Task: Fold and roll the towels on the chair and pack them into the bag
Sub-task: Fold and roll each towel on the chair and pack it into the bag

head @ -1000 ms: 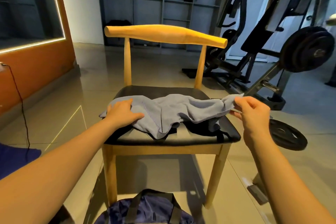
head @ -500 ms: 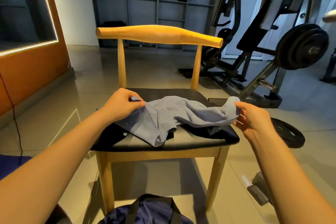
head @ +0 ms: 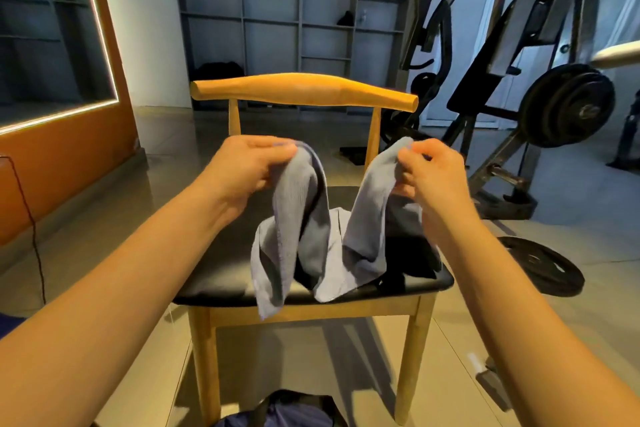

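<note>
Left hand point(head: 242, 170) and right hand point(head: 438, 180) are both raised over the seat, near each other but apart. Each pinches a gathered upper edge of the same towel between thumb and curled fingers.

Grey shelving point(head: 294, 10) covers the far wall. A weight machine point(head: 568, 104) loaded with black discs stands at far right. An orange panel point(head: 69, 166) with a lit strip along its frame occupies the left side.

A wooden chair point(head: 304, 90) with a black padded seat stands at centre, its backrest on the far side.

The grey-blue towel point(head: 301, 236) hangs from the two hands in two peaks with a sag between them. Its lower part rests on the seat, and one corner droops over the near seat edge, left of centre.

A dark cloth point(head: 415, 260) lies on the right part of the seat, partly beneath the towel; what it is cannot be told.

A black weight plate point(head: 543, 267) lies flat on the floor just right of the chair.

The dark blue bag point(head: 287, 412) sits on the floor at the near edge, between the chair's front legs, only its top in view.

A thin black cable point(head: 34, 236) hangs at far left.
</note>
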Tool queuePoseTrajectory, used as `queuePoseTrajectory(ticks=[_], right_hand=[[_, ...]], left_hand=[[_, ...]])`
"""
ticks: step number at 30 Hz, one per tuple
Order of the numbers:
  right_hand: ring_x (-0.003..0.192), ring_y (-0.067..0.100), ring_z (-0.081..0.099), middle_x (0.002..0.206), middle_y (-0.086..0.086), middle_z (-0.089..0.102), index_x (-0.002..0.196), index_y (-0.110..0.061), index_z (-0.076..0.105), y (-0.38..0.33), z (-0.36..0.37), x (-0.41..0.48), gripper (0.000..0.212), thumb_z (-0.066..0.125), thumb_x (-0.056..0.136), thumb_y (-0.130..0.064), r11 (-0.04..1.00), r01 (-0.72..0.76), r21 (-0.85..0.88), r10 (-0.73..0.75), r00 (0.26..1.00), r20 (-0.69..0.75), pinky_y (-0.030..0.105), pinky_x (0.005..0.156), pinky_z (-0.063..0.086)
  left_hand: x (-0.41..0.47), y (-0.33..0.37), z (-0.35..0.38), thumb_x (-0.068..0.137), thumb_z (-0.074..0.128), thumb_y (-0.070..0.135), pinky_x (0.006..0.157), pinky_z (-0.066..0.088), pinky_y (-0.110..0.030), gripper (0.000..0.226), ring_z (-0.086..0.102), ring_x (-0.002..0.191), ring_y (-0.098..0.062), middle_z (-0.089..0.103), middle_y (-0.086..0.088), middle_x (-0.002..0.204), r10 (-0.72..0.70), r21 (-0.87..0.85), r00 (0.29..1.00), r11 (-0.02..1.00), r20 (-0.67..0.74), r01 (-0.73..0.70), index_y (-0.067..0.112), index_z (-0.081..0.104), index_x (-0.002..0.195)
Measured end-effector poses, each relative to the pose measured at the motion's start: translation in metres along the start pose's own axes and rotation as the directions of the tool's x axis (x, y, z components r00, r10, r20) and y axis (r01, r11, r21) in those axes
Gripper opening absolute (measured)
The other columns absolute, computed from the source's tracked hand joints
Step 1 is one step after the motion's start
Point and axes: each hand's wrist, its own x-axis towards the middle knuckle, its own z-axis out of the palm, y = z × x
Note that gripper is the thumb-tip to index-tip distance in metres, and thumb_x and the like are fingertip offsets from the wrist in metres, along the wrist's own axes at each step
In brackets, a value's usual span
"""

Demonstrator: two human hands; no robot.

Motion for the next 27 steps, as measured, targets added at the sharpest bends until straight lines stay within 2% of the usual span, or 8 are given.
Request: queuePoseTrajectory(ticks=[2, 4, 6, 8, 12, 15, 20, 27], right_hand=[[0.082, 0.024, 0.071, 0.086, 0.015, 0.07, 0.092, -0.008, 0.069, -0.004, 0.001, -0.013, 0.009, 0.063, 0.097, -0.012, 0.999, 0.013, -0.038, -0.009, 0.995, 0.098, 0.033, 0.066, 0.064], [0.078, 0.019, 0.071, 0.084, 0.009, 0.072, 0.088, -0.009, 0.07, -0.006, -0.002, -0.021, 0.01, 0.065, 0.096, -0.012, 0.999, 0.019, -0.04, -0.012, 0.985, 0.17, 0.029, 0.063, 0.062], [0.07, 0.01, 0.068, 0.079, 0.007, 0.071, 0.089, -0.005, 0.071, -0.008, -0.005, -0.026, 0.011, 0.066, 0.096, -0.012, 0.999, 0.029, -0.044, -0.018, 0.973, 0.229, 0.022, 0.058, 0.056], [0.07, 0.009, 0.068, 0.083, 0.011, 0.072, 0.093, -0.001, 0.071, -0.009, -0.007, -0.031, 0.013, 0.068, 0.096, -0.013, 0.997, 0.052, -0.052, -0.036, 0.961, 0.275, 0.021, 0.06, 0.054], [0.084, 0.015, 0.072, 0.091, 0.007, 0.076, 0.1, -0.009, 0.076, -0.01, -0.01, -0.039, 0.011, 0.068, 0.096, -0.016, 0.993, 0.097, -0.071, -0.066, 0.936, 0.346, 0.022, 0.066, 0.057], [0.093, 0.018, 0.073, 0.098, 0.006, 0.077, 0.108, -0.009, 0.076, -0.008, -0.009, -0.047, 0.017, 0.062, 0.098, -0.01, 0.997, 0.072, -0.03, -0.053, 0.909, 0.414, 0.021, 0.069, 0.056], [0.082, 0.012, 0.071, 0.092, 0.008, 0.075, 0.105, -0.004, 0.074, -0.005, -0.004, -0.055, 0.019, 0.055, 0.101, -0.004, 0.999, -0.001, 0.035, -0.014, 0.901, 0.434, 0.019, 0.064, 0.053], [0.091, 0.021, 0.074, 0.094, 0.01, 0.077, 0.103, -0.002, 0.075, -0.003, 0.0, -0.063, 0.015, 0.062, 0.098, -0.009, 0.998, -0.016, 0.055, -0.008, 0.912, 0.411, 0.021, 0.069, 0.057]], left_hand=[[-0.006, 0.0, 0.007, 0.09, 0.075, 0.019, 0.063, 0.055, -0.012, 0.009, 0.069, 0.079, -0.002, 0.078, 0.002, 0.086, 0.113, 0.299, 0.991, 0.946, 0.066, -0.128, 0.016, 0.081, 0.095], [-0.01, -0.002, 0.013, 0.083, 0.082, 0.022, 0.063, 0.056, -0.012, 0.008, 0.071, 0.073, -0.006, 0.076, 0.001, 0.078, 0.161, 0.356, 0.981, 0.915, 0.111, -0.191, 0.015, 0.08, 0.086], [-0.013, -0.004, 0.018, 0.08, 0.084, 0.023, 0.066, 0.058, -0.017, 0.011, 0.073, 0.072, -0.011, 0.076, 0.001, 0.075, 0.173, 0.333, 0.972, 0.917, 0.158, -0.218, 0.013, 0.08, 0.083], [-0.015, -0.005, 0.022, 0.083, 0.082, 0.024, 0.069, 0.06, -0.02, 0.009, 0.074, 0.075, -0.012, 0.077, 0.001, 0.076, 0.164, 0.319, 0.964, 0.921, 0.207, -0.225, 0.015, 0.081, 0.085], [-0.015, -0.006, 0.022, 0.096, 0.067, 0.027, 0.072, 0.06, -0.02, 0.017, 0.071, 0.081, -0.011, 0.077, 0.004, 0.084, 0.08, 0.343, 0.928, 0.915, 0.365, -0.214, 0.018, 0.082, 0.095], [-0.017, -0.007, 0.022, 0.099, 0.062, 0.026, 0.077, 0.06, -0.022, 0.019, 0.071, 0.087, -0.011, 0.077, 0.006, 0.088, 0.061, 0.356, 0.884, 0.9, 0.463, -0.249, 0.021, 0.08, 0.098], [-0.02, -0.013, 0.026, 0.093, 0.07, 0.021, 0.084, 0.06, -0.026, 0.012, 0.072, 0.09, -0.015, 0.077, 0.003, 0.089, 0.205, 0.25, 0.876, 0.908, 0.437, -0.337, 0.018, 0.08, 0.098], [-0.021, -0.025, 0.03, 0.094, 0.069, 0.012, 0.084, 0.06, -0.027, 0.01, 0.073, 0.091, -0.016, 0.077, 0.001, 0.091, 0.3, 0.178, 0.858, 0.899, 0.416, -0.4, 0.012, 0.077, 0.1]])
